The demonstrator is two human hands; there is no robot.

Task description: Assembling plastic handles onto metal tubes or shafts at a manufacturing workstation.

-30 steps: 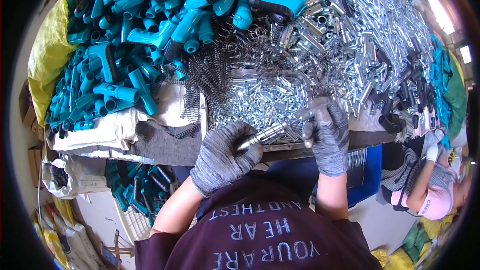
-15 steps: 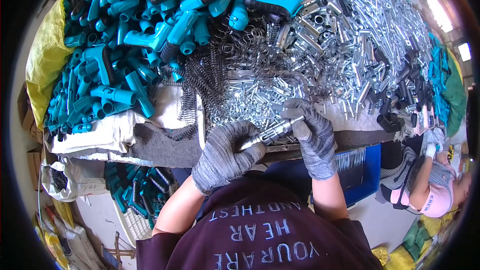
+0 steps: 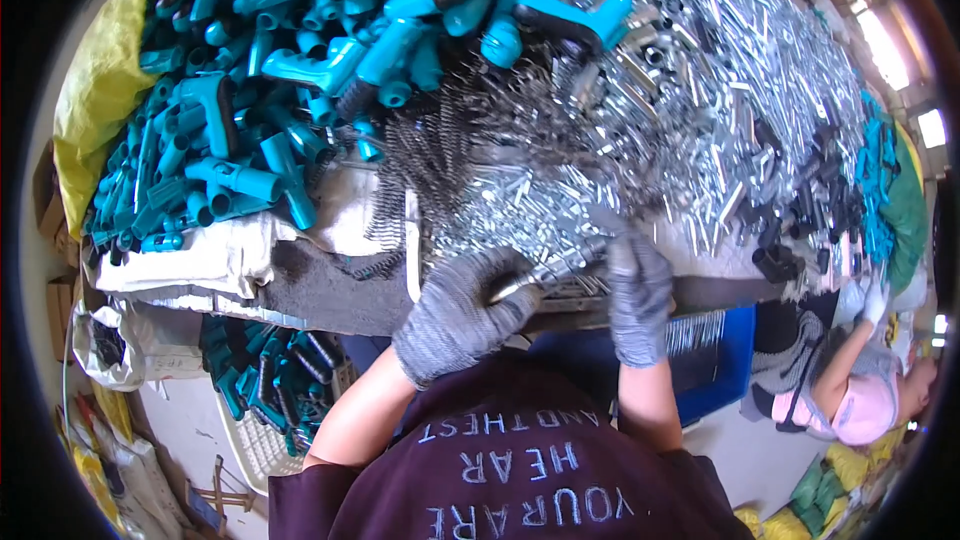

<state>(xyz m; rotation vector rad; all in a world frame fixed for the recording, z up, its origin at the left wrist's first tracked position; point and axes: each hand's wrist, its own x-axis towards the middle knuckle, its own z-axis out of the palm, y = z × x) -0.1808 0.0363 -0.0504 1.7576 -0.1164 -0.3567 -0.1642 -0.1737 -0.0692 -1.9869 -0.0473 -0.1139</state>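
From where I stand: left hand (image 3: 465, 315), grey-gloved, fingers closed around the near end of a shiny metal tube (image 3: 562, 266). Tube slants up to the right, its far part over the near side of a tray (image 3: 413, 260) of small metal bits (image 3: 520, 210). Right hand (image 3: 640, 290), also gloved, at the tube's far end; fingers bent and close together, little gap between them. Motion blur there: cannot tell whether they grip the tube, merely touch it, or hold a smaller piece. Beyond the tray, dark springs (image 3: 425, 150) in a tangled heap; to the left, teal handles (image 3: 235, 180) piled on the table (image 3: 330, 300); to the right, a broad spread of bright rods (image 3: 740, 50). Below the table edge, near the right forearm, a blue bin (image 3: 740, 355). Farther right, a co-worker (image 3: 865, 410) in pink.
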